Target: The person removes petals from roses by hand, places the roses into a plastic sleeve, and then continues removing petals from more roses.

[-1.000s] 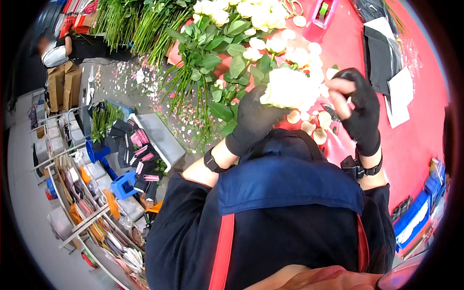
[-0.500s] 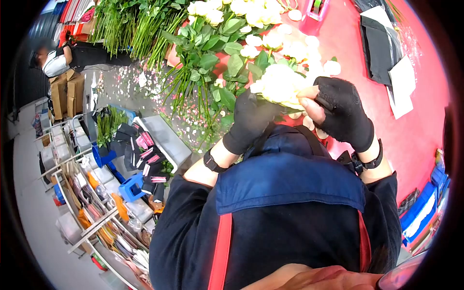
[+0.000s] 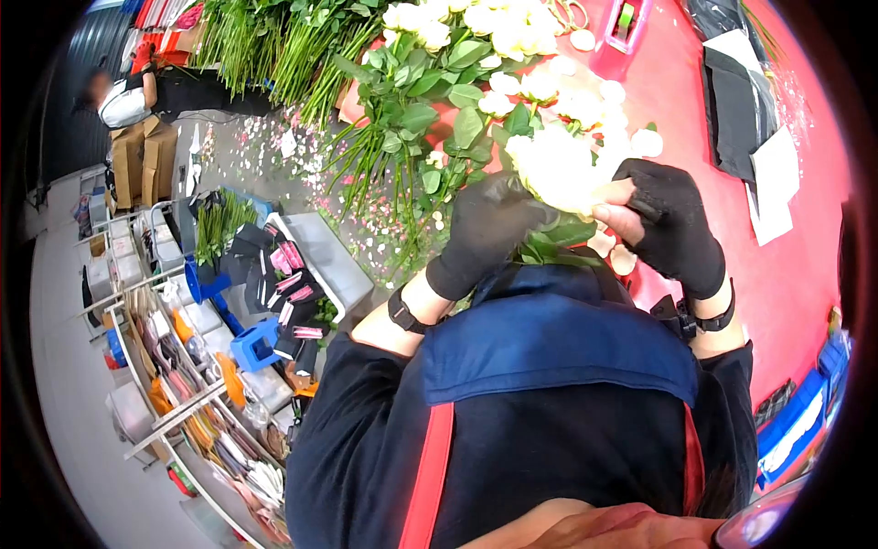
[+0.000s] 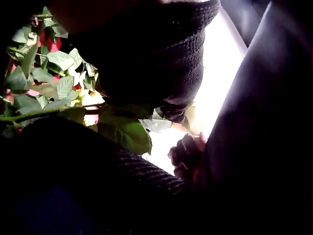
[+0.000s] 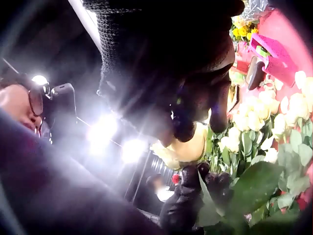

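In the head view a full cream-white rose (image 3: 551,169) is held up over the table in front of the chest. My left hand (image 3: 489,224), in a black glove with bare fingertips, grips it just under the bloom. Green leaves of this rose (image 3: 560,240) stick out below the flower, and a stem (image 4: 30,116) crosses the left wrist view. My right hand (image 3: 666,220), gloved alike, pinches a petal at the bloom's right edge between bare thumb and finger. From the right wrist, the rose (image 5: 183,152) appears between both hands, its outer petals cupped and yellowish.
Cream roses (image 3: 512,27) with leafy stems lie across the red table (image 3: 759,302), loose petals (image 3: 624,260) near the hands. A pink tape dispenser (image 3: 620,41) and black wrapping sheets (image 3: 732,114) lie beyond. Shelves (image 3: 183,393) stand left; another person (image 3: 123,105) is far left.
My right hand has come in from the right, where it was apart from the bloom, to the rose's edge. The rose has tilted, and leaves now show under it.
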A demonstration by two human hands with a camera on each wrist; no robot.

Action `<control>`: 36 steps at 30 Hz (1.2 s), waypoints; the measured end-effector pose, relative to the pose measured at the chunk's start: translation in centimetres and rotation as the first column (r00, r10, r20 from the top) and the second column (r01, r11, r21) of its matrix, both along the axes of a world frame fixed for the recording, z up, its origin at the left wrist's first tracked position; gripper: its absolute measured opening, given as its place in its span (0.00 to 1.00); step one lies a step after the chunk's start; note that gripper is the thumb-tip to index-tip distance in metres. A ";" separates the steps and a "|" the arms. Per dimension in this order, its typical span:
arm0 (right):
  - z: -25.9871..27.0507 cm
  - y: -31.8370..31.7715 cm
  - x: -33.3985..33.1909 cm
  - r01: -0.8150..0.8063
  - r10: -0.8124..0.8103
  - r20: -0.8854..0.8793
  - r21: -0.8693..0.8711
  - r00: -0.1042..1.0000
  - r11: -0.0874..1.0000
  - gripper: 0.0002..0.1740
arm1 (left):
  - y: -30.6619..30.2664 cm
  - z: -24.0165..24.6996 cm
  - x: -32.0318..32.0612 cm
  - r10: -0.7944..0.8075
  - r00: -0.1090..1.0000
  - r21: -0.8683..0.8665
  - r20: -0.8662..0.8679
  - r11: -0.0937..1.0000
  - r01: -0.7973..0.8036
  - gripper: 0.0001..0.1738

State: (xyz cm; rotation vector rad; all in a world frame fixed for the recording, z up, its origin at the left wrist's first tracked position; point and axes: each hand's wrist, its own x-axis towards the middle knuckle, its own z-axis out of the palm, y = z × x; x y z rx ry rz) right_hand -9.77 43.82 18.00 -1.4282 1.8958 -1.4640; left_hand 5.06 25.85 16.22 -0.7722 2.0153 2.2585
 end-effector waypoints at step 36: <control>2.0 0.4 1.1 0.054 0.028 -0.501 0.150 0.865 0.987 0.06 | -0.4 -4.5 1.2 -0.318 0.916 -0.713 -0.245 0.699 0.052 0.06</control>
